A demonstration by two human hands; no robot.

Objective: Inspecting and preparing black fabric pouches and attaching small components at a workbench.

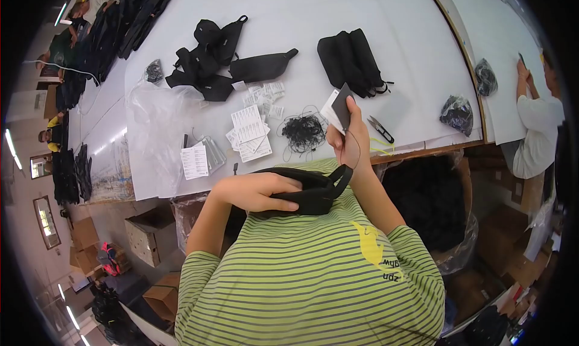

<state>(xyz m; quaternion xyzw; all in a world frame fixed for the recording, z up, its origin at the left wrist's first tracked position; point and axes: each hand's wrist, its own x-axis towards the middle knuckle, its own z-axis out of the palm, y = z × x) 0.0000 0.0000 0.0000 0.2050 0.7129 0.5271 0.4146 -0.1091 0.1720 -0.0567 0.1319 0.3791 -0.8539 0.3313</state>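
My left hand (259,190) grips a black zip pouch (316,200) against my body, its fingers reaching into the opening and its thumb on the outside. A loop handle stands up at the pouch's right end. Raised to the right, my right hand (354,132) pinches hang tags (341,111), one dark and one white. A thin dark string runs down from them toward the pouch. On the table just ahead lie a tangle of black strings (303,133) and a stack of white printed labels (248,132). Thread snips (381,129) rest right of my right hand.
Several black pouches (208,59) lie piled at the far left, with a stack of black pouches (350,59) at the far right. Clear plastic bags (163,123) cover the left side. Below the table's edge stands a lined box of black items (422,201). A co-worker (537,129) is at right.
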